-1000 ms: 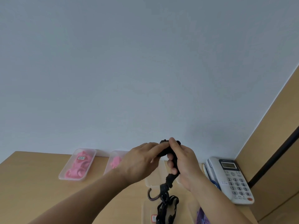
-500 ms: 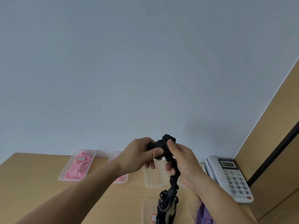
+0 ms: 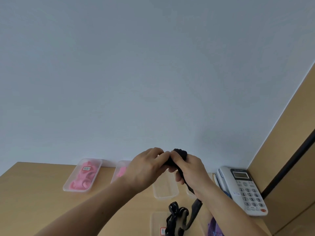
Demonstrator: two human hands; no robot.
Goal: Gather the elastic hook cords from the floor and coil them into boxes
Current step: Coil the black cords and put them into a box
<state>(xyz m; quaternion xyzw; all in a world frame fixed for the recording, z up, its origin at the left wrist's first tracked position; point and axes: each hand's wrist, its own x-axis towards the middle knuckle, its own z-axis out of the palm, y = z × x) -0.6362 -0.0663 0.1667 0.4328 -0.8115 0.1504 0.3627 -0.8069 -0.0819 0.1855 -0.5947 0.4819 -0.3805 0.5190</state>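
Observation:
A black elastic hook cord (image 3: pixel 180 155) is bunched between both hands above the wooden table (image 3: pixel 34 193). My left hand (image 3: pixel 146 169) pinches the wound part from the left. My right hand (image 3: pixel 190 171) grips the cord, whose tail hangs below my wrist and ends in a dark hook (image 3: pixel 194 213). Another black cord (image 3: pixel 173 218) lies in a clear box (image 3: pixel 155 222) at the near edge. An empty clear box (image 3: pixel 165 189) sits just beyond my hands.
Two clear boxes with coiled pink cords (image 3: pixel 83 176) (image 3: pixel 121 171) stand by the wall at the left. A white desk phone (image 3: pixel 242 189) lies at the right, next to a wooden panel (image 3: pixel 289 150). Something purple (image 3: pixel 214 227) shows at the bottom edge.
Both hands wound the cord tighter and moved slightly left and up. The hanging tail grew shorter and its hook swung to the right of the near box.

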